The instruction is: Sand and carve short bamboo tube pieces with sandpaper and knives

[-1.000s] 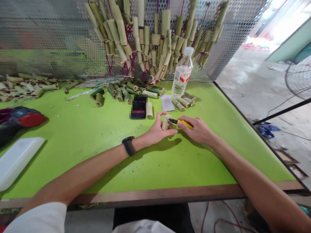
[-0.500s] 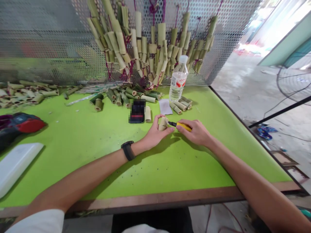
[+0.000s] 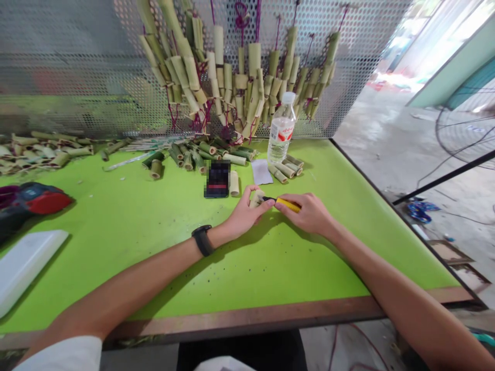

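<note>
My left hand (image 3: 246, 214) grips a short pale bamboo piece (image 3: 256, 198) between thumb and fingers, just above the green table. My right hand (image 3: 309, 212) is closed around a yellow-handled utility knife (image 3: 288, 205). The knife's dark tip reaches left to the bamboo, beside my left thumb; whether the blade is cutting in is too small to tell. Behind my left hand, another short bamboo tube (image 3: 234, 183) stands beside a phone (image 3: 217, 179) with a blurred screen. A scrap of whitish paper (image 3: 262, 172) lies just beyond the held piece.
A water bottle (image 3: 281, 131) and several cut bamboo tubes (image 3: 285, 170) stand behind my right hand. More bamboo (image 3: 46, 149) is heaped at the back left. A red and dark power tool (image 3: 42, 200) and a white box (image 3: 31, 265) lie left. Bamboo strings hang on the perforated metal panel (image 3: 359, 67).
The knife and my right hand have shifted slightly left, so the tip now overlaps the bamboo piece. The bamboo has turned a little in my left hand.
</note>
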Action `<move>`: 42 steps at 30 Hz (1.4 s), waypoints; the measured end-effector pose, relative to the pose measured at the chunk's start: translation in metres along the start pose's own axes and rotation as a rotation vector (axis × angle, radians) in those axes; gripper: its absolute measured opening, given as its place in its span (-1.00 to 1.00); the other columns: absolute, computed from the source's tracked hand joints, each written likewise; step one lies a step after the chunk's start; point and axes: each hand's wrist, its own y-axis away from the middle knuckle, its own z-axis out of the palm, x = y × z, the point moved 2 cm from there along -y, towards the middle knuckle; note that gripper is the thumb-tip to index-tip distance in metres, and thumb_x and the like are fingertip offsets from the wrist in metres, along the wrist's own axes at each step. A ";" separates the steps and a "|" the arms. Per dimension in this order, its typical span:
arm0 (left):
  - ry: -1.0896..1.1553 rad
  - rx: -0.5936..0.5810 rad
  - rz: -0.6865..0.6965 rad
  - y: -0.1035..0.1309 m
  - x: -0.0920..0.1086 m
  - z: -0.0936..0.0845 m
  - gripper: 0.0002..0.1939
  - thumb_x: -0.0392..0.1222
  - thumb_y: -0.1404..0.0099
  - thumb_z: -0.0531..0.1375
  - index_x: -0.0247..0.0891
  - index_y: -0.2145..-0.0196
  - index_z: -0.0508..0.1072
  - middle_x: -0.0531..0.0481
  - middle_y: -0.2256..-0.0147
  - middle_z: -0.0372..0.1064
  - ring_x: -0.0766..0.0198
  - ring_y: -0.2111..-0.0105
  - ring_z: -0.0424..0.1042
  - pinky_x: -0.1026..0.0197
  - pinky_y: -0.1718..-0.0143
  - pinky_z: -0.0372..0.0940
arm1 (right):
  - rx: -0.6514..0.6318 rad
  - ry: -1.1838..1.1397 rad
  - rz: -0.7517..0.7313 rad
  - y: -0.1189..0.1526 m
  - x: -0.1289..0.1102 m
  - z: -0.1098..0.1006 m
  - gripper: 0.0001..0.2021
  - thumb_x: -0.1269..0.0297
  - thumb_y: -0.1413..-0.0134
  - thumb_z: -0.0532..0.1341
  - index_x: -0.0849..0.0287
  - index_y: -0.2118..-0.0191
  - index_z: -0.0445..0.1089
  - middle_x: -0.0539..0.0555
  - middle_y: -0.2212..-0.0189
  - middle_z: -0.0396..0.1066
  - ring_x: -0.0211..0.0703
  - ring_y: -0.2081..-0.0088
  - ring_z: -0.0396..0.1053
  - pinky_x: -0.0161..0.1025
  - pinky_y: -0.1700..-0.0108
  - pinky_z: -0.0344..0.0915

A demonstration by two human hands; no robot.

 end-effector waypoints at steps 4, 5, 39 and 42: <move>0.019 -0.021 -0.009 -0.001 -0.001 -0.001 -0.33 0.15 -0.25 0.54 -0.08 0.06 0.16 0.36 0.56 0.13 0.50 0.69 0.08 0.36 0.63 -0.14 | 0.053 0.021 0.001 0.001 -0.001 0.001 -0.45 -0.18 -0.41 0.14 0.16 0.16 0.73 0.07 0.54 0.54 -0.22 0.57 0.23 -0.23 0.43 0.06; 0.024 -0.015 -0.012 -0.002 -0.001 -0.001 -0.34 0.15 -0.25 0.54 -0.08 0.06 0.16 0.36 0.57 0.13 0.50 0.69 0.07 0.36 0.63 -0.13 | 0.069 0.030 0.001 0.001 0.000 0.002 -0.45 -0.18 -0.41 0.14 0.15 0.14 0.74 0.08 0.54 0.54 -0.22 0.57 0.24 -0.23 0.44 0.06; -0.055 0.036 -0.053 -0.001 0.001 -0.002 -0.65 -0.30 -0.41 0.33 -0.12 0.09 0.19 0.26 0.53 0.25 0.41 0.63 0.22 0.32 0.58 -0.01 | -0.026 -0.054 0.063 -0.005 0.011 -0.002 -0.37 -0.27 -0.37 0.10 0.17 0.19 0.72 0.07 0.53 0.52 -0.22 0.59 0.20 -0.23 0.47 0.07; -0.049 0.032 -0.061 0.000 0.001 -0.002 -0.61 -0.29 -0.38 0.36 -0.11 0.09 0.18 0.27 0.51 0.26 0.42 0.63 0.24 0.33 0.57 -0.01 | 0.027 -0.014 0.152 -0.008 0.022 -0.004 -0.35 -0.29 -0.36 0.11 0.17 0.05 0.74 0.10 0.51 0.55 -0.19 0.58 0.24 -0.22 0.46 0.09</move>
